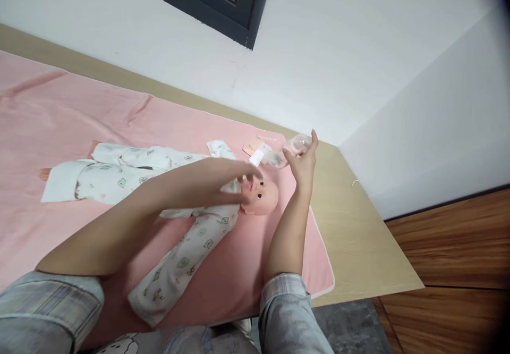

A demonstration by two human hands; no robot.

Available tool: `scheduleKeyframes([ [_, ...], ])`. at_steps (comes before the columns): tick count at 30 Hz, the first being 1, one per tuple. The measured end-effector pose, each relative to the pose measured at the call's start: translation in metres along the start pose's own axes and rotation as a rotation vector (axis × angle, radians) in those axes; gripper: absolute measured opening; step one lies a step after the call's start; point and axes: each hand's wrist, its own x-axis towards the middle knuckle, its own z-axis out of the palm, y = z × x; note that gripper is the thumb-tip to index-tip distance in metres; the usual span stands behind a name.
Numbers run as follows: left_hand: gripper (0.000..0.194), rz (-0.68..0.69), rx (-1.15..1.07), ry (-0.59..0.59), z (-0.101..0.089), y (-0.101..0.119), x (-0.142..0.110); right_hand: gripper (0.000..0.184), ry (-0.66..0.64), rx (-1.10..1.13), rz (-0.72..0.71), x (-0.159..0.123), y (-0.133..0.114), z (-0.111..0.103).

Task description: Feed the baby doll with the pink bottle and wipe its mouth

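A bald baby doll (266, 199) lies on its back, dressed in white pajamas (201, 232) with a small green and brown print. My left hand (229, 181) is over the doll's chin and neck, fingers and thumb apart with nothing between them; whether it touches the face I cannot tell. Just beyond the head, my right hand (305, 165) is closed around a clear baby bottle (297, 145), which is tilted with its narrower end toward the left. My left forearm hides part of the doll's body.
Under the doll a pink blanket (99, 104) covers most of the wooden table (358, 242). A small packet (255, 145) and a white piece (258, 155) lie near the bottle. White wall (298, 67) and a dark window frame (239, 30) rise behind; wooden panels (458, 242) stand at right.
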Motion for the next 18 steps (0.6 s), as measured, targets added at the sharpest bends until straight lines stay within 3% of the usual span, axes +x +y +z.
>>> scheduleKeyframes([
  [3,0.035,0.237,-0.040,-0.277,-0.004,0.015,-0.014,0.100,0.058,-0.120,0.117,0.003,0.028,-0.003],
  [5,0.035,0.370,-0.056,-0.367,-0.004,0.024,-0.022,0.100,0.071,-0.173,0.188,0.002,0.041,0.000],
  [8,0.042,0.437,-0.038,-0.374,-0.001,0.035,-0.032,0.103,0.063,-0.222,0.252,-0.001,0.052,0.009],
  [12,0.053,0.418,0.060,-0.344,0.000,0.040,-0.039,0.101,0.051,-0.240,0.267,-0.002,0.058,0.016],
  [18,0.054,0.458,0.177,-0.370,0.001,0.041,-0.039,0.104,0.049,-0.219,0.299,0.002,0.072,0.015],
])
